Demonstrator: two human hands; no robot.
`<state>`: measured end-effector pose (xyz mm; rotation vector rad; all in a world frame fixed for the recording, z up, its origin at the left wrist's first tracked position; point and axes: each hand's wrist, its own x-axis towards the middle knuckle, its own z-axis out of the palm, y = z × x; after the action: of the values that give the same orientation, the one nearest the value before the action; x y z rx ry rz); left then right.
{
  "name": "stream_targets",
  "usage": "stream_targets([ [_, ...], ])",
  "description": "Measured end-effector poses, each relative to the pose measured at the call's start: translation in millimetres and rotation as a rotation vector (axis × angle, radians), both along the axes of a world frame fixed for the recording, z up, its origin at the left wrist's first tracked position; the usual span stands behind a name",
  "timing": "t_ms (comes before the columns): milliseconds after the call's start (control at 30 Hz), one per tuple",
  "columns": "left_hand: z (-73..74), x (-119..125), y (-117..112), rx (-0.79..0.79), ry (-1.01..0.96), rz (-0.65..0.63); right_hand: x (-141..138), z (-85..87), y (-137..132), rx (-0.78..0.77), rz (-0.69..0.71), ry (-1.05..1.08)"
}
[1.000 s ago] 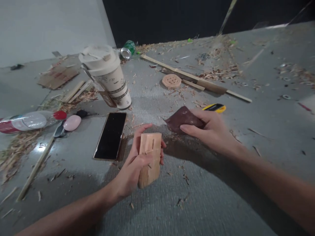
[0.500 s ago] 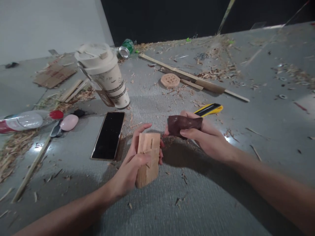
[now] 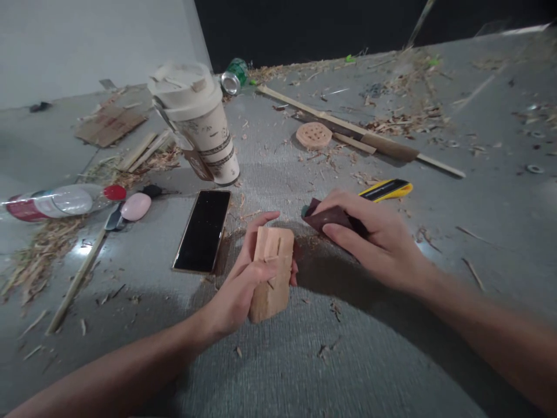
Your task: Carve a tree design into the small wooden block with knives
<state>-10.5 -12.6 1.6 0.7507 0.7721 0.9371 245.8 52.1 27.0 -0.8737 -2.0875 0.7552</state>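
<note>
My left hand (image 3: 248,273) is wrapped round a pale wooden block (image 3: 274,284), thumb across its face. The block has a short groove near its top and rounded lower corners. To the right, my right hand (image 3: 369,232) pinches a folded piece of dark brown sandpaper (image 3: 329,218) between thumb and fingers; a greenish bit shows at its left end. The sandpaper is apart from the block. Just beyond the right hand lies a yellow and black utility knife (image 3: 387,189), partly covered by the fingers.
A phone (image 3: 202,231) lies left of the block, with a lidded paper cup (image 3: 204,133) behind it. Farther left are a plastic bottle (image 3: 65,200) and a pink oval object (image 3: 136,206). A round wooden disc (image 3: 314,135), wooden strips (image 3: 391,147) and a green can (image 3: 234,76) lie beyond, among shavings.
My right hand has turned over the sandpaper, now knuckles up, and the sandpaper tilts with its folded edge showing. The whole scene has shifted slightly right and up in view.
</note>
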Motion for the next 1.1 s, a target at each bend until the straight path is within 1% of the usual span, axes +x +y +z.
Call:
stream_targets([
  [67,0.8,-0.5,0.0,-0.002,0.01,-0.009,-2.6,0.9,-3.1,0.15,0.015,-0.061],
  [133,3.5,-0.7,0.1,0.01,0.022,-0.019,-4.9,-1.1,-7.5,0.264,0.026,-0.097],
  [233,7.2,-0.8,0.3,0.038,0.028,-0.027,-7.1,-5.3,-13.5,0.351,0.029,-0.113],
  [433,6.2,-2.0,0.7,0.075,0.108,-0.012,-7.2,-6.9,-17.0,0.398,0.06,-0.179],
  [533,7.3,-1.5,0.0,0.073,0.12,-0.029,-7.7,-6.9,-18.2,0.427,0.064,-0.194],
  [700,14.6,1.4,-0.9,0.051,0.179,-0.042,-12.9,-6.6,-21.5,0.466,0.012,-0.261],
  [800,15.2,2.6,-0.2,0.057,0.223,-0.032,-18.6,-5.5,-24.5,0.485,0.001,-0.319],
  [967,12.1,2.8,0.6,0.108,0.234,-0.016,-25.1,-1.8,-29.0,0.505,0.069,-0.296],
  [1100,15.2,4.4,1.3,0.092,0.244,-0.019,-22.3,1.0,-26.8,0.512,0.027,-0.323],
])
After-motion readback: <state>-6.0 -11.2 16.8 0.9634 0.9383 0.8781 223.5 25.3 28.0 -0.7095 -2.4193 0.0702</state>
